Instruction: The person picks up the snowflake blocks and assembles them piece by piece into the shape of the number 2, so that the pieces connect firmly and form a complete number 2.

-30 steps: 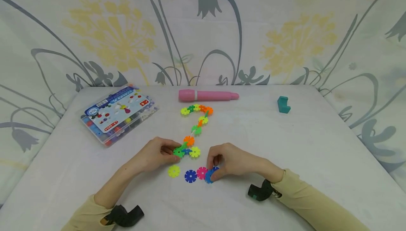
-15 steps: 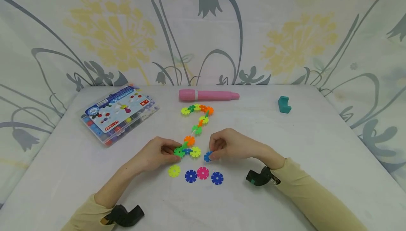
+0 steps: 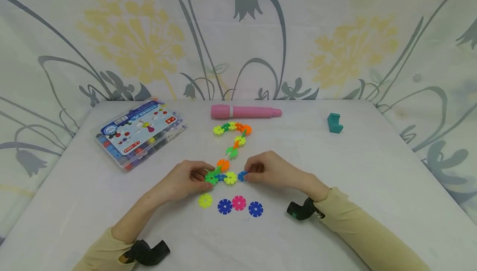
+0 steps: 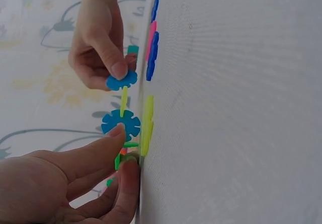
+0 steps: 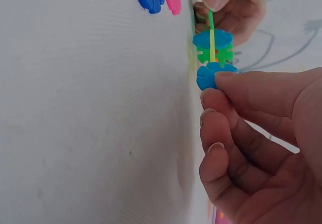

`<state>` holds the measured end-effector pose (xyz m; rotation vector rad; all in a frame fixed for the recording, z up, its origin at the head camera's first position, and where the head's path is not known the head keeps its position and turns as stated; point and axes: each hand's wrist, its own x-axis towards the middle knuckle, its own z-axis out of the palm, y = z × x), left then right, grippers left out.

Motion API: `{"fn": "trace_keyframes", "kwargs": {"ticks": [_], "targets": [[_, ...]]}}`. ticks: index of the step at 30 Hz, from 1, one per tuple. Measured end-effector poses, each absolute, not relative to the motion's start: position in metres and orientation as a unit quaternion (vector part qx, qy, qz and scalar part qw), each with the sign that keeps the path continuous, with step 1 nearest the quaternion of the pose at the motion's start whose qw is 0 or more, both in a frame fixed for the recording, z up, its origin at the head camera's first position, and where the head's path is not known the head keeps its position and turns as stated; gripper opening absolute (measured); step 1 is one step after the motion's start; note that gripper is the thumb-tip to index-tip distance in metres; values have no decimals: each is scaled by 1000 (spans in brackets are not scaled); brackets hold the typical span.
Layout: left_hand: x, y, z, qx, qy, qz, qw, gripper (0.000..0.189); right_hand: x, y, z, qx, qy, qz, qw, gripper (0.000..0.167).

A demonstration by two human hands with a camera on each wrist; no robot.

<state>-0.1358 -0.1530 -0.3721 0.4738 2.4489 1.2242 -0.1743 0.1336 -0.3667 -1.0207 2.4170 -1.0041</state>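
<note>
A chain of notched plastic snowflake discs (image 3: pixel 232 152) curves across the table in the head view. My left hand (image 3: pixel 188 178) pinches the green disc (image 3: pixel 211 178) at the chain's near end. Beside that, a blue disc (image 4: pixel 121 125) and a yellow disc (image 3: pixel 230 178) continue the chain to the right. Between thumb and fingers, my right hand (image 3: pixel 273 171) holds a lighter blue disc (image 5: pixel 206 78). In the right wrist view its edge lies right at the upright yellow disc (image 5: pixel 212 45). Nearer me lie a loose yellow disc (image 3: pixel 205 200), a pink disc (image 3: pixel 239 202) and two dark blue discs (image 3: pixel 225 206).
A clear plastic box (image 3: pixel 141 132) of colourful pieces with a printed label stands at the back left. Behind the chain lies a pink, thick pen-shaped tube (image 3: pixel 246 111). A teal notched block (image 3: pixel 335 123) is at the back right. Patterned cloth hangs behind the table.
My right hand has picked the lighter blue disc off the near row and brought it up and left to the yellow disc. The left hand keeps its place on the green disc.
</note>
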Motion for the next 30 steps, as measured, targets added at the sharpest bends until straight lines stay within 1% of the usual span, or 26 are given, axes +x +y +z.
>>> {"fn": "trace_keyframes", "kwargs": {"ticks": [5,13,22,30], "targets": [[-136,-153,-373,169,868,431,178,36,-172,132,-367,-366,849,-350,153,6],[-134,-151,-370,172,865,438,175,37,-172,130,-374,-367,854,-343,136,10],[-133,-151,-369,172,862,443,176,38,-171,129,-372,-354,852,-353,154,12],[-133,-151,-370,167,856,457,173,39,-173,130,-378,-367,840,-373,146,16]]}}
